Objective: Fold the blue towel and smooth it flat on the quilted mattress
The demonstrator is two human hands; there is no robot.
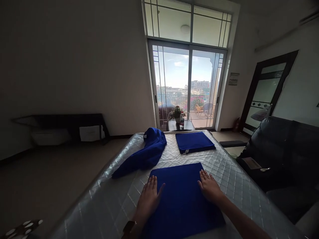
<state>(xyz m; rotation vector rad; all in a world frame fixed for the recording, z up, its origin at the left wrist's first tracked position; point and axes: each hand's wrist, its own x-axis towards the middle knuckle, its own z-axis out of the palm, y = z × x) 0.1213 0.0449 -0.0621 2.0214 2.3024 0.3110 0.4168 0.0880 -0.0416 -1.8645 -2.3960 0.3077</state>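
Note:
A flat blue folded cloth [181,202] lies in front of me on the quilted silver mattress [239,186]. My left hand [149,196] rests open on its left edge, fingers stretched out and thumb apart. On the opposite edge, my right hand [209,186] lies flat with the fingers extended. Beyond it, a second blue folded cloth [194,141] forms a neat rectangle with a white tag at its near edge. A crumpled blue cloth [147,154] sits loosely at the far left of the mattress.
Behind the mattress, a small dark table [169,126] holds a potted plant [177,113] and a bottle [181,120] before the sliding glass door [171,79]. A black leather sofa [286,149] stands close on the right. A low dark bench [72,121] is by the left wall.

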